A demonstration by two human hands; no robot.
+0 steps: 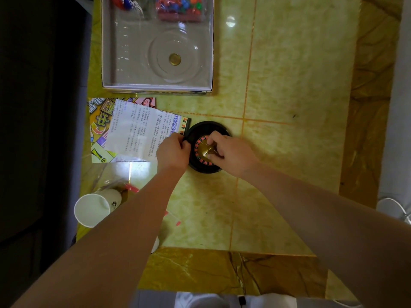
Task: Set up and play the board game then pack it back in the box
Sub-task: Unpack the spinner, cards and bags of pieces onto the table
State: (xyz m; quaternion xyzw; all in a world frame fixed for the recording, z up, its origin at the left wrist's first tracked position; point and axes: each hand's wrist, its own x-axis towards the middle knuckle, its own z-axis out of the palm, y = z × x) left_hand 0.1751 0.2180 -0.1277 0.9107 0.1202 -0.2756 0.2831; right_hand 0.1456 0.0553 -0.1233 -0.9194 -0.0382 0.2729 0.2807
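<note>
A small black roulette wheel [201, 130] with a gold centre and a red-and-black number ring sits on the yellow-green tiled surface. My left hand [172, 152] grips its left rim with curled fingers. My right hand [224, 150] is over the wheel and pinches the gold spindle at its middle. Farther away lies the open game box [106, 63] with a clear plastic insert, a round recess and a gold disc [174, 59] in it. Bags of coloured game pieces [178, 5] fill the box's far end.
A printed instruction sheet [133, 132] lies on a colourful folded game board [100, 121], left of the wheel. A white paper cup [93, 210] lies tipped at the near left beside clear plastic wrap. A dark area borders the left; brown marble trim [367, 130] runs along the right.
</note>
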